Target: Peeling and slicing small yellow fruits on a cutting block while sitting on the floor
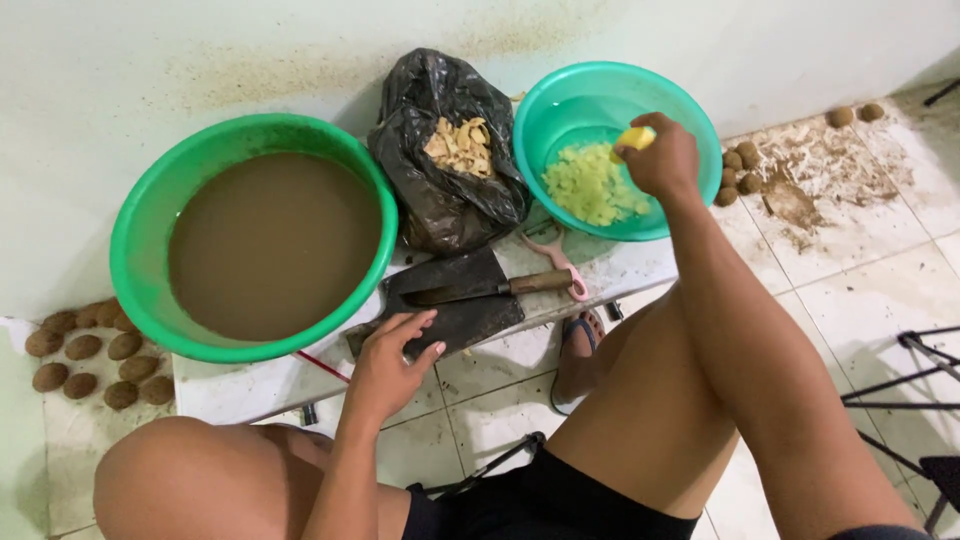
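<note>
My right hand [662, 158] reaches over the teal bowl [560, 95] and grips a yellow peeled potato piece [634, 139] above the cut yellow potato chunks [592, 186] lying in water. My left hand [392, 360] rests flat with fingers spread on the edge of a dark cutting board [470, 318]. A knife [480, 289] with a wooden handle lies across that board. A pink peeler [562, 258] sits just beyond the knife's handle.
A large green basin [140, 215] of muddy brown water stands at the left. A black plastic bag [445, 160] holds peelings. Unpeeled brown potatoes [95, 360] lie on the floor at left, more potatoes [740, 170] at right. Black metal legs [915, 380] stand at right.
</note>
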